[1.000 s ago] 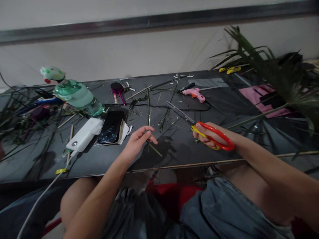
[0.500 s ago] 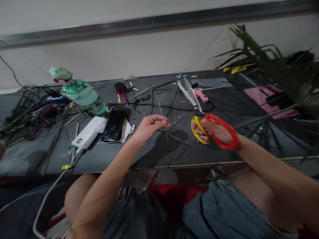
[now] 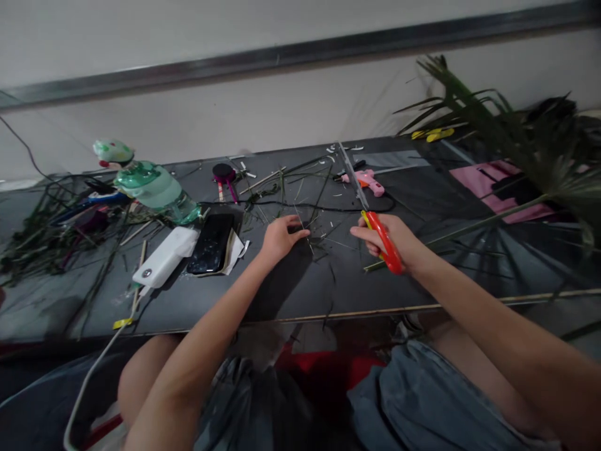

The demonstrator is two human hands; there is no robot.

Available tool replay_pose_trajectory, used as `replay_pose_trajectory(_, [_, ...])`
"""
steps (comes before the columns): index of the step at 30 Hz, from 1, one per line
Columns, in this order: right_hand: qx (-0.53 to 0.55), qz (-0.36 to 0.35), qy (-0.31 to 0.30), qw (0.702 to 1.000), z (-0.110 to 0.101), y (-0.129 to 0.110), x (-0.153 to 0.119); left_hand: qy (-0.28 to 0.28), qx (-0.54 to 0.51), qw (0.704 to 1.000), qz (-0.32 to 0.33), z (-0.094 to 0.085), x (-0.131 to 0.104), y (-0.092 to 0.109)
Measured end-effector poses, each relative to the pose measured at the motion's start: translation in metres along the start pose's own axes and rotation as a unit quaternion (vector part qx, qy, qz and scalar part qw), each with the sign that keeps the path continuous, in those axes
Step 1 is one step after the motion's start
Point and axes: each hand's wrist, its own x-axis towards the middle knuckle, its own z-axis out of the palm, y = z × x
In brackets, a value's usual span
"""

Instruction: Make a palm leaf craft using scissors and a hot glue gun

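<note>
My right hand [image 3: 392, 241] is wrapped round scissors [image 3: 381, 235] with red and yellow handles. Their long blades point up and away, and appear closed together. My left hand [image 3: 282, 239] is just above the dark table, thumb and fingers curled toward each other around thin pale strands [image 3: 310, 241] that cross at the fingertips. How firmly the strands are gripped is hard to see. A short green leaf strip [image 3: 375, 265] lies under my right hand, and a smaller dark scrap [image 3: 333, 273] is in front of my left.
Behind the hands lie a pink glue gun [image 3: 370, 181] and leaf scraps [image 3: 270, 188]. To the left are a phone [image 3: 212, 244], a white power bank [image 3: 164, 257] with a cable, and a green bottle [image 3: 157, 188]. Palm leaves [image 3: 526, 144] spread over the right side, by pink cloth [image 3: 469, 185].
The scissors' blades went from spread to closed, and the scissors turned edge-on. My right hand's thumb side now faces up. My left hand stayed near the same spot with the strands.
</note>
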Motion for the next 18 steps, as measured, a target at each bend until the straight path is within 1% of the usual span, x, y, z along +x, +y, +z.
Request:
replay_pose_trajectory(2, [0.014, -0.016, -0.022, 1.0, -0.002, -0.005, -0.004, 0.048, 0.024, 0.998, 0.028, 0.002, -0.011, 0.006])
replay_pose_trajectory(3, [0.003, -0.027, -0.028, 0.999, 0.0, -0.007, -0.005, 0.066, 0.017, 0.996, 0.056, 0.001, -0.021, 0.01])
replay_pose_trajectory(4, [-0.015, -0.038, -0.028, 0.999, 0.005, -0.007, -0.004, 0.068, -0.008, 0.994, 0.088, -0.001, -0.033, 0.015])
replay_pose_trajectory(5, [-0.032, -0.049, -0.025, 0.998, 0.014, -0.008, -0.003, 0.044, -0.052, 0.99, 0.12, -0.004, -0.046, 0.021])
replay_pose_trajectory(6, [-0.045, -0.064, -0.027, 0.997, 0.025, -0.009, -0.002, -0.003, -0.11, 0.984, 0.143, -0.006, -0.058, 0.027])
replay_pose_trajectory(7, [-0.054, -0.087, -0.041, 0.994, 0.038, -0.01, 0.0, -0.047, -0.173, 0.972, 0.152, -0.008, -0.069, 0.034])
replay_pose_trajectory(8, [-0.059, -0.118, -0.061, 0.989, 0.053, -0.012, 0.002, -0.077, -0.223, 0.96, 0.151, -0.009, -0.077, 0.04])
replay_pose_trajectory(9, [-0.064, -0.155, -0.089, 0.982, 0.068, -0.015, 0.004, -0.082, -0.256, 0.952, 0.145, -0.009, -0.084, 0.045])
replay_pose_trajectory(10, [-0.073, -0.191, -0.109, 0.973, 0.082, -0.018, 0.005, -0.075, -0.275, 0.949, 0.133, -0.01, -0.088, 0.048])
replay_pose_trajectory(12, [-0.094, -0.242, -0.144, 0.955, 0.101, -0.027, 0.007, -0.055, -0.284, 0.951, 0.108, -0.015, -0.093, 0.048])
replay_pose_trajectory(14, [-0.124, -0.252, -0.203, 0.938, 0.103, -0.033, 0.008, -0.05, -0.295, 0.951, 0.082, -0.025, -0.095, 0.038])
replay_pose_trajectory(15, [-0.154, -0.243, -0.236, 0.928, 0.099, -0.033, 0.009, -0.044, -0.302, 0.95, 0.067, -0.034, -0.097, 0.031])
replay_pose_trajectory(16, [-0.196, -0.23, -0.249, 0.92, 0.092, -0.031, 0.01, -0.021, -0.302, 0.952, 0.051, -0.044, -0.099, 0.022])
replay_pose_trajectory(17, [-0.244, -0.221, -0.238, 0.914, 0.083, -0.027, 0.011, 0.009, -0.283, 0.959, 0.028, -0.055, -0.101, 0.012])
replay_pose_trajectory(18, [-0.295, -0.216, -0.208, 0.907, 0.074, -0.02, 0.012, 0.047, -0.233, 0.971, 0.009, -0.069, -0.104, 0.001])
